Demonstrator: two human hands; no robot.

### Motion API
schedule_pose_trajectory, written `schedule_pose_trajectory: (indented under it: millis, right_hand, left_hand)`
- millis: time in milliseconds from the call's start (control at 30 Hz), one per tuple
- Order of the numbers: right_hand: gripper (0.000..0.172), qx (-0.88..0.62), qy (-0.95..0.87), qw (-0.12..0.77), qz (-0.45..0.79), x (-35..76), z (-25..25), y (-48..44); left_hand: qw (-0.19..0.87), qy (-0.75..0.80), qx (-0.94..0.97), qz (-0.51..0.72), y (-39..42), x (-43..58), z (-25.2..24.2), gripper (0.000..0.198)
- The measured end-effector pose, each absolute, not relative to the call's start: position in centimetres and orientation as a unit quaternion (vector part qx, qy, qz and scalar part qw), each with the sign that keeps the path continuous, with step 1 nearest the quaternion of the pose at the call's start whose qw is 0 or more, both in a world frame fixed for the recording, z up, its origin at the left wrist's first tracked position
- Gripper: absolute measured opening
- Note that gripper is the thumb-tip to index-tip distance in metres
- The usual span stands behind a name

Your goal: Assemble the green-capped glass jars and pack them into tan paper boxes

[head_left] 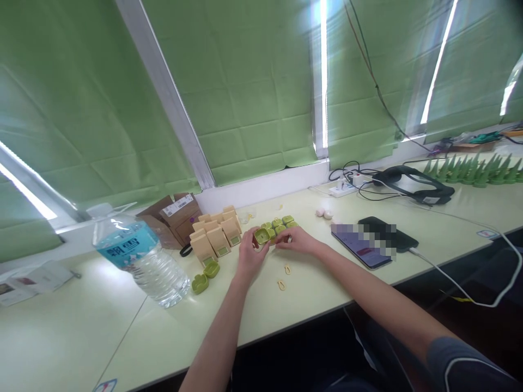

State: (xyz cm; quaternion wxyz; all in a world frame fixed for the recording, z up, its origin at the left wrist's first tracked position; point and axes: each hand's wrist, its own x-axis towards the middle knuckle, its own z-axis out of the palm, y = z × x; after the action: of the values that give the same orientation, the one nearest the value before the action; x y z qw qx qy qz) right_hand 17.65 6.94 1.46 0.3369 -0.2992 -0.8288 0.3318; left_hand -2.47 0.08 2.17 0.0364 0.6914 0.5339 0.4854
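My left hand (250, 251) is closed around a small green plastic case (262, 236), held open side up just above the table. My right hand (295, 240) has its fingers pinched together right beside that case; what they hold is too small to make out. Behind the hands lies a cluster of several more green cases (281, 223). To the left stand several small tan boxes (215, 235) in rows. An open green case (205, 276) lies near the bottle. Two small yellowish loops (283, 276) rest on the table below my hands.
A large water bottle (141, 253) stands at the left. Brown cardboard packaging (174, 218) sits by the window sill. Two phones (373, 239) lie to the right, with a white cable (457, 283), a power strip (343, 188), a black headset (417, 182) and green spiky parts (474, 169) beyond.
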Motion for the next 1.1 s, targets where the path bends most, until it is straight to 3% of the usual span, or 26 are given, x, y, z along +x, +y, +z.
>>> schedule_pose_trajectory:
  millis: [233,500,900,1100]
  right_hand:
    - [0.015,-0.293,-0.836,0.335,0.322,17.7,1.5,7.0]
    - [0.02,-0.298,-0.883,0.178,0.317,18.9,1.8,6.6]
    - [0.02,-0.27,-0.886,0.165,0.338,18.6,1.6,6.5]
    - [0.011,-0.283,-0.863,0.227,0.352,18.5,2.1,6.2]
  left_hand:
    - [0.078,0.565,0.698,0.433,-0.6,-2.9,1.4,0.043]
    - [0.112,0.563,0.707,0.412,-0.9,-2.5,1.4,0.041]
    - [0.141,0.556,0.718,0.394,-1.0,-2.4,1.1,0.043]
    - [0.147,0.546,0.726,0.391,-0.9,-2.5,0.8,0.04]
